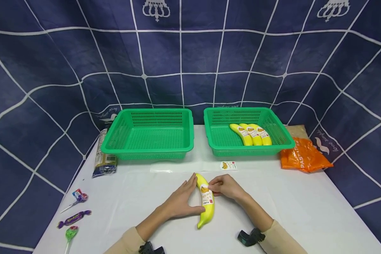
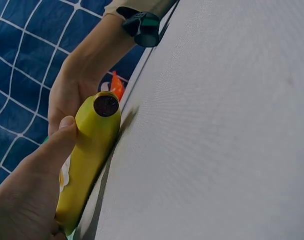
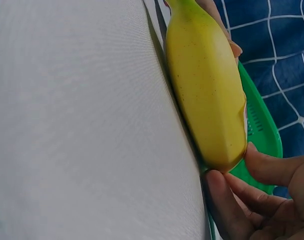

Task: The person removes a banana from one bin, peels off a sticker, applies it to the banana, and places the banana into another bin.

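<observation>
A yellow banana point(image 1: 205, 206) with a white label lies on the white table point(image 1: 304, 211), near the front middle. My left hand point(image 1: 190, 194) rests against its left side with straight fingers, the thumb point(image 2: 66, 131) pressing on the peel point(image 2: 89, 155). My right hand point(image 1: 214, 186) is at the banana's right side, its curled fingers pinching at the label. The right wrist view shows the banana point(image 3: 207, 95) close up, with the right hand's thumb and fingers point(image 3: 252, 195) at one end.
Two green baskets stand behind: the left one point(image 1: 146, 112) is empty, the right one point(image 1: 235, 110) holds three labelled bananas point(image 1: 251, 134). A clear strip with one label point(image 1: 228, 165) lies before them. An orange bag point(image 1: 304, 155) lies right; a packet point(image 1: 103, 155) and sweets point(image 1: 74, 218) lie left.
</observation>
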Demonstrator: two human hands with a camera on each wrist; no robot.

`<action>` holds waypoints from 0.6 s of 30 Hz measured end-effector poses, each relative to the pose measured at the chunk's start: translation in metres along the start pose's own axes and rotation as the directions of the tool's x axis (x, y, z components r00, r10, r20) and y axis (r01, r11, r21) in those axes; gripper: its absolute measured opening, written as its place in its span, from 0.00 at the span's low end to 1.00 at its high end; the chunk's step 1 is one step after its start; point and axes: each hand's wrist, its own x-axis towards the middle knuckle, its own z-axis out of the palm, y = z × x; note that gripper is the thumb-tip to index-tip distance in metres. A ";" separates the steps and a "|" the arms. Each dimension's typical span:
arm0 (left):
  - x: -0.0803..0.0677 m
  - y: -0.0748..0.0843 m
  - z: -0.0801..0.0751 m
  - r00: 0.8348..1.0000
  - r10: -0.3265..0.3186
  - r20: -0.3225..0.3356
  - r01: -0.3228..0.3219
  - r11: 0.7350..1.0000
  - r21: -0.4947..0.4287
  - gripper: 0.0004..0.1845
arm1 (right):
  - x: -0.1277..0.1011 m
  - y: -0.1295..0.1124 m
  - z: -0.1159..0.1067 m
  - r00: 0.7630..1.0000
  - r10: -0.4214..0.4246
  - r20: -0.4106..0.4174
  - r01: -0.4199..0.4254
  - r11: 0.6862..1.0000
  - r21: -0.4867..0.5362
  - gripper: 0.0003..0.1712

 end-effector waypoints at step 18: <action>0.003 -0.002 0.002 1.000 0.024 -0.015 -0.023 0.999 0.035 0.62 | -0.014 -0.016 0.006 0.989 -0.040 -0.145 0.000 0.964 -0.267 0.19</action>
